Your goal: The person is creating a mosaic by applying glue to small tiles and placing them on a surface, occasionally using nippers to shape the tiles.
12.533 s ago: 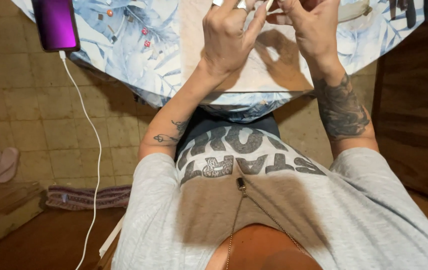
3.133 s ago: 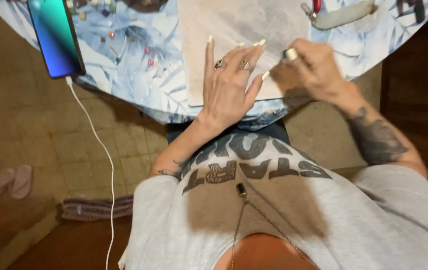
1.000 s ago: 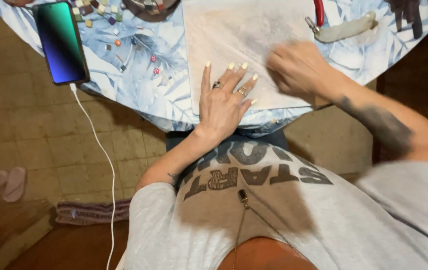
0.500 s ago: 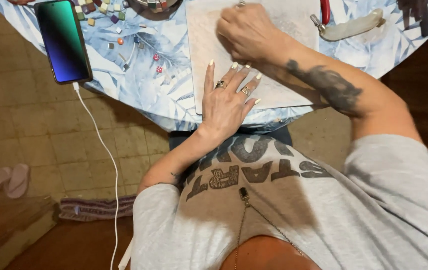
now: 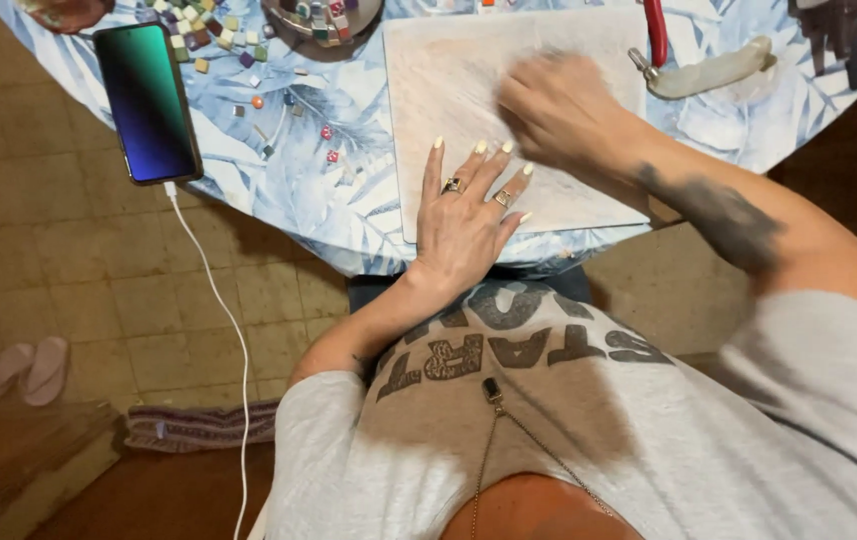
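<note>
A pale square board (image 5: 469, 90) lies on the table with the blue leaf-patterned cloth (image 5: 309, 190). My left hand (image 5: 464, 220) rests flat on the board's near edge, fingers spread, rings on two fingers, holding nothing. My right hand (image 5: 559, 110) is blurred with motion over the middle of the board, fingers curled downward against its surface. Whether it holds anything small is hidden.
A phone (image 5: 147, 100) with a lit screen lies at the table's left, its white cable (image 5: 219, 320) hanging to the floor. Small coloured mosaic tiles (image 5: 249, 70) are scattered beside a bowl (image 5: 321, 20) of tiles. Red-handled nippers (image 5: 657, 30) and a pale tool (image 5: 709, 72) lie at the right. Sandals (image 5: 19, 368) sit on the floor.
My right hand swept from the board's right side to its top left and now back toward the middle. My left hand stays flat on the near edge.
</note>
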